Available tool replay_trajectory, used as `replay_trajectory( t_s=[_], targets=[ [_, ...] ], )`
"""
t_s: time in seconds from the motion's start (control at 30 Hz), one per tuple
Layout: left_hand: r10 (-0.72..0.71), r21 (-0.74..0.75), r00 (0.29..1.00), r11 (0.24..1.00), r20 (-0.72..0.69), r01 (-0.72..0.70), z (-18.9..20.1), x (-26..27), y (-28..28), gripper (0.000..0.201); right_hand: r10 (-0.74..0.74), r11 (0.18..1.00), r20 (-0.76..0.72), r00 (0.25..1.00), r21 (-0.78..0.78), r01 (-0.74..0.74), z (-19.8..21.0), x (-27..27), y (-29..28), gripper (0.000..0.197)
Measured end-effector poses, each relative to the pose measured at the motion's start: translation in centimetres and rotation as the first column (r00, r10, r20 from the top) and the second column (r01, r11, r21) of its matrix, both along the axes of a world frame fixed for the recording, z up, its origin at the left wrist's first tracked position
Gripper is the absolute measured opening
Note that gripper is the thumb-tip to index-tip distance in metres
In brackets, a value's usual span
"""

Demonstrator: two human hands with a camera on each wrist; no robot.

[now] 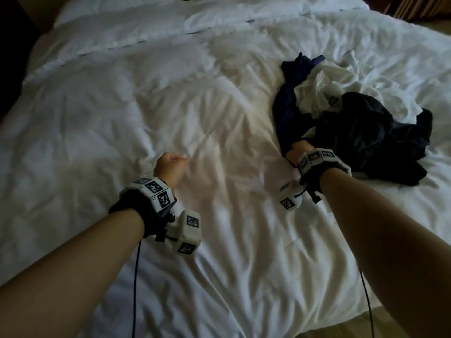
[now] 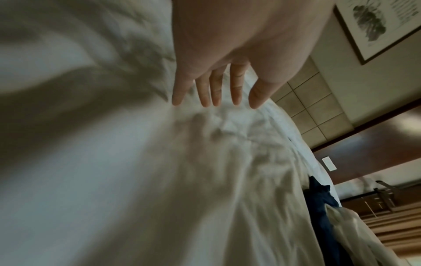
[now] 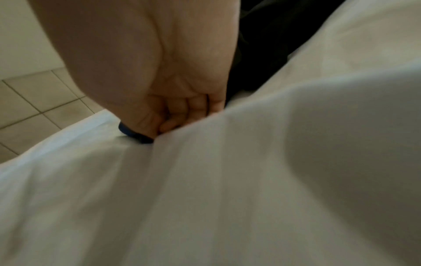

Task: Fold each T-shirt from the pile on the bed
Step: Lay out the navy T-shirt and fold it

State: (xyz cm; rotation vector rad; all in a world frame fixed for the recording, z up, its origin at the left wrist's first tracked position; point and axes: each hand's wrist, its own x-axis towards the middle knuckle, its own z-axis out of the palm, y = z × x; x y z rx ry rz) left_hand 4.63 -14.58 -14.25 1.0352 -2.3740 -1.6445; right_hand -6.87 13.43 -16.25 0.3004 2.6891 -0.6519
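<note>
A pile of T-shirts (image 1: 353, 113) lies crumpled on the right side of the bed: a dark blue one (image 1: 285, 118), a white one (image 1: 322, 86) and a black one (image 1: 373, 137). My right hand (image 1: 296, 150) is at the pile's near left corner; in the right wrist view the right hand (image 3: 168, 115) has its fingers curled and pinches a bit of the dark blue fabric (image 3: 136, 135) against the bedding. My left hand (image 1: 170, 167) hovers over the bare middle of the bed. In the left wrist view the left hand (image 2: 214, 100) has straight, spread fingers and holds nothing.
The white rumpled duvet (image 1: 170, 93) covers the whole bed, with pillows (image 1: 170, 18) at the far end. The bed's near edge and the floor (image 1: 390, 325) show at bottom right. A framed picture (image 2: 376, 23) hangs on the wall. Thin cables dangle from both wrists.
</note>
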Motion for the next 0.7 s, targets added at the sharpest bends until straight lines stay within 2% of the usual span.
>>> replay_trajectory(
  t_s=[0.1, 0.17, 0.23, 0.3, 0.33, 0.37, 0.4, 0.47, 0.53, 0.63, 0.7],
  targets=[
    [0.001, -0.018, 1.000, 1.000, -0.031, -0.001, 1.8, 0.7, -0.1, 0.015, 0.026, 0.986, -0.025, 0.999, -0.165, -0.030, 2.3, 1.5, -1.6, 0.038],
    [-0.011, -0.017, 0.998, 1.000, -0.063, 0.010, 3.5, 1.3, 0.1, 0.019, 0.069, 0.945, -0.055, 0.996, -0.315, -0.083, 4.9, 2.9, -3.7, 0.035],
    [-0.036, -0.005, 0.994, 0.999, -0.099, 0.036, 5.5, 1.9, 0.4, 0.016, 0.098, 0.892, -0.121, 0.988, -0.429, -0.141, 8.5, 4.8, -6.4, 0.021],
    [-0.080, 0.008, 0.987, 0.997, -0.138, 0.082, 7.8, 2.9, 0.7, 0.021, 0.184, 0.779, -0.267, 0.946, -0.548, -0.306, 11.8, 6.3, -9.0, 0.018],
    [-0.111, 0.002, 0.981, 0.994, -0.157, 0.113, 9.0, 3.4, 0.8, 0.027, 0.283, 0.674, -0.348, 0.894, -0.590, -0.443, 13.2, 7.1, -10.0, 0.014],
    [-0.142, -0.007, 0.975, 0.990, -0.171, 0.143, 10.2, 4.0, 0.8, 0.033, 0.333, 0.599, -0.319, 0.887, -0.655, -0.461, 14.3, 7.6, -11.1, 0.011],
    [-0.169, -0.007, 0.968, 0.985, -0.187, 0.170, 11.4, 4.6, 0.8, 0.038, 0.290, 0.600, -0.249, 0.924, -0.705, -0.378, 16.2, 9.0, -12.4, 0.011],
    [-0.215, 0.033, 0.947, 0.973, -0.240, 0.230, 14.0, 6.2, 0.5, 0.043, 0.230, 0.618, -0.229, 0.946, -0.716, -0.324, 19.2, 11.3, -14.7, 0.017],
    [-0.230, 0.082, 0.930, 0.961, -0.287, 0.263, 16.6, 8.2, 0.0, 0.040, 0.280, 0.590, -0.261, 0.924, -0.712, -0.380, 22.1, 13.3, -16.6, 0.020],
    [-0.278, 0.060, 0.914, 0.950, -0.296, 0.308, 19.6, 11.2, -1.6, 0.038, 0.300, 0.524, -0.302, 0.905, -0.740, -0.421, 26.0, 16.6, -18.0, 0.021],
    [-0.246, 0.080, 0.908, 0.954, -0.339, 0.288, 21.5, 13.6, -2.8, 0.029, 0.279, 0.456, -0.326, 0.903, -0.783, -0.423, 28.0, 18.0, -18.8, 0.021]
  ],
)
